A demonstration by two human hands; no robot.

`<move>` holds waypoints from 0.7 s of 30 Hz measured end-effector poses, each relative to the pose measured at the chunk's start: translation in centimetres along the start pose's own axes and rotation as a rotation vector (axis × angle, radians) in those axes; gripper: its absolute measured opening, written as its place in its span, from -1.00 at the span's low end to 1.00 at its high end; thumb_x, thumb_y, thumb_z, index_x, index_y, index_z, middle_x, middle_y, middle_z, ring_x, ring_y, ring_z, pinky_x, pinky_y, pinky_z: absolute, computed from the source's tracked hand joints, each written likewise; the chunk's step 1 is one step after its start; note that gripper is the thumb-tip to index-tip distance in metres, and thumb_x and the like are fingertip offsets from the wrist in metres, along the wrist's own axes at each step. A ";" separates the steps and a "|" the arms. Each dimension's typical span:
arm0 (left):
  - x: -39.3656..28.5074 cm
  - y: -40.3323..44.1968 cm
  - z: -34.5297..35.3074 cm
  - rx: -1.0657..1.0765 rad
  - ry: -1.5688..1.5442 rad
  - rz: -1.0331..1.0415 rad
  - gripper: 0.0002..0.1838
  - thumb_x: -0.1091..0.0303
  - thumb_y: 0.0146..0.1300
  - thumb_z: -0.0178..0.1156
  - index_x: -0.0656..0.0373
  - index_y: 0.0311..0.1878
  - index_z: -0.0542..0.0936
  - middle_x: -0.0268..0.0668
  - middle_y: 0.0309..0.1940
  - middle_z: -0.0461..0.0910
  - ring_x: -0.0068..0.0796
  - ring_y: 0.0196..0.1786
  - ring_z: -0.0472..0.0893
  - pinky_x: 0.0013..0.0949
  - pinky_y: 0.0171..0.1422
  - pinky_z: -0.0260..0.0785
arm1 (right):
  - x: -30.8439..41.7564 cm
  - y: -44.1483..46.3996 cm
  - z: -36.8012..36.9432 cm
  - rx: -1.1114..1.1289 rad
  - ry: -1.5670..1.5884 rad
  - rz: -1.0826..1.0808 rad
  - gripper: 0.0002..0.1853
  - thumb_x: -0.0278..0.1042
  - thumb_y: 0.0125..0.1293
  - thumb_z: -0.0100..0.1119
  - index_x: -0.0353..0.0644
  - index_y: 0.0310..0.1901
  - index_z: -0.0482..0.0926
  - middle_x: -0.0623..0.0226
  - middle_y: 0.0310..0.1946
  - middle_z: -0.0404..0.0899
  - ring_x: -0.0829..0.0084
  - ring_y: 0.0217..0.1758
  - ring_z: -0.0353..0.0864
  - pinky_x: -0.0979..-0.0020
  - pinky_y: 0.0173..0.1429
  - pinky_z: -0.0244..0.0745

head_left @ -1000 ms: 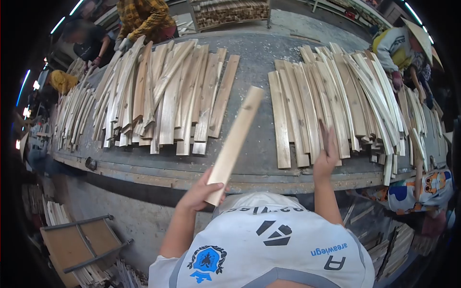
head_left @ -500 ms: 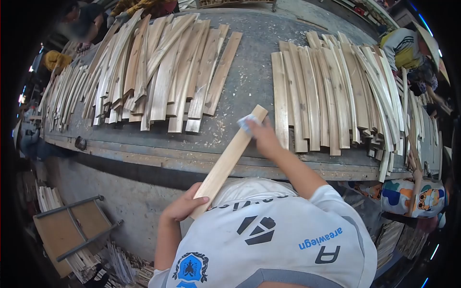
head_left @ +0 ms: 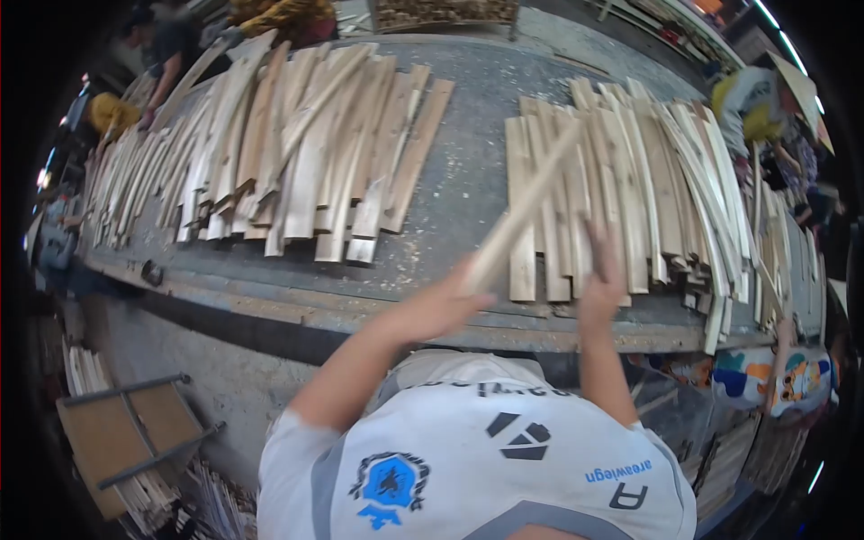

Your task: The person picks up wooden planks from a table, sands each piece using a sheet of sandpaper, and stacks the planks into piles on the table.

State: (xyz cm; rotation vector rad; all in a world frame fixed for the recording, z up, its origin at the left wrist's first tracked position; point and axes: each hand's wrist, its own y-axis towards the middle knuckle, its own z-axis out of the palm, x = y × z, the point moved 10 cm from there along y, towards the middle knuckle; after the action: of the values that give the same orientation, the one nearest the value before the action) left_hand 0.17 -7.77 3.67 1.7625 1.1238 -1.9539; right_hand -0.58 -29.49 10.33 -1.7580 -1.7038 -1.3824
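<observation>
My left hand (head_left: 443,304) grips the lower end of a pale wooden strip (head_left: 522,216), which slants up and to the right over the right pile of strips (head_left: 634,180). My right hand (head_left: 603,277) is apart from the held strip, upright at the near ends of the right pile. It is smeared by motion, and whether it holds anything is not visible. On the left half of the table lies another wide pile of strips (head_left: 315,162), some crossing over others.
The grey table (head_left: 459,162) carries sawdust and has a worn wooden front edge (head_left: 360,317). Co-workers stand at the far left and far right, handling strips. A framed brown board (head_left: 135,432) is at the lower left. Stacked wood sits on a rack (head_left: 441,13) behind.
My left hand has swung the strip to the right, over the right pile. My right hand has left the strip's upper end, where it held a pale blue-white piece, and moved right.
</observation>
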 end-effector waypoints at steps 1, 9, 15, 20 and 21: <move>-3.9 2.4 2.0 -0.027 0.249 0.430 -0.20 -0.01 0.39 0.09 0.22 0.51 0.03 0.14 0.42 0.16 -0.09 0.38 0.33 -0.12 0.38 0.25 | -0.2 0.2 -1.4 -0.063 0.107 0.008 -0.17 -0.86 -0.03 -0.41 -0.39 0.43 0.16 -0.02 0.35 0.35 0.19 0.50 0.23 0.22 0.60 -0.15; -7.8 1.9 -15.0 -0.731 0.654 0.125 -0.52 0.01 0.21 0.23 0.21 0.03 0.58 -0.06 0.02 0.61 -0.03 0.09 0.58 -0.03 0.14 0.43 | -3.9 -4.6 -11.2 -0.415 0.096 0.188 -0.19 -0.82 0.09 -0.33 -0.21 0.48 0.17 0.16 0.37 0.36 0.52 0.29 0.41 0.69 -0.05 0.27; 2.2 -8.6 -26.6 -1.001 1.267 -0.651 -0.37 0.13 0.08 0.35 0.27 0.17 0.45 -0.12 0.21 0.44 -0.16 0.22 0.46 -0.07 0.13 0.43 | -7.6 -8.8 -13.8 -0.531 0.158 0.389 -0.17 -0.84 0.03 -0.37 -0.31 0.47 0.13 0.00 0.38 0.32 0.24 0.47 0.27 0.33 0.52 0.00; 5.5 -9.5 -22.6 -0.805 0.050 -0.195 -0.38 0.28 0.11 0.18 0.36 0.24 0.37 -0.08 0.03 0.53 -0.30 -0.12 0.61 -0.32 -0.15 0.54 | -8.0 -7.3 -10.7 -0.474 0.332 0.328 -0.21 -0.82 0.09 -0.31 -0.24 0.45 0.23 0.09 0.36 0.35 0.35 0.40 0.33 0.47 0.44 0.06; 5.5 -9.4 -19.6 -0.709 -0.359 -0.119 -0.40 0.31 0.11 0.10 0.35 0.24 0.36 -0.07 -0.05 0.56 -0.35 -0.22 0.61 -0.38 -0.23 0.52 | -8.1 -6.6 -9.5 -0.436 0.298 0.327 -0.21 -0.83 0.08 -0.32 -0.25 0.45 0.23 0.08 0.36 0.35 0.35 0.41 0.33 0.47 0.45 0.06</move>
State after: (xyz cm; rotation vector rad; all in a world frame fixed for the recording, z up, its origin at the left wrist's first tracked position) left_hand 6.78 13.58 2.82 0.9569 1.5469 -1.5476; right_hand -8.83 -40.12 5.95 -1.8200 -0.9602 -1.8387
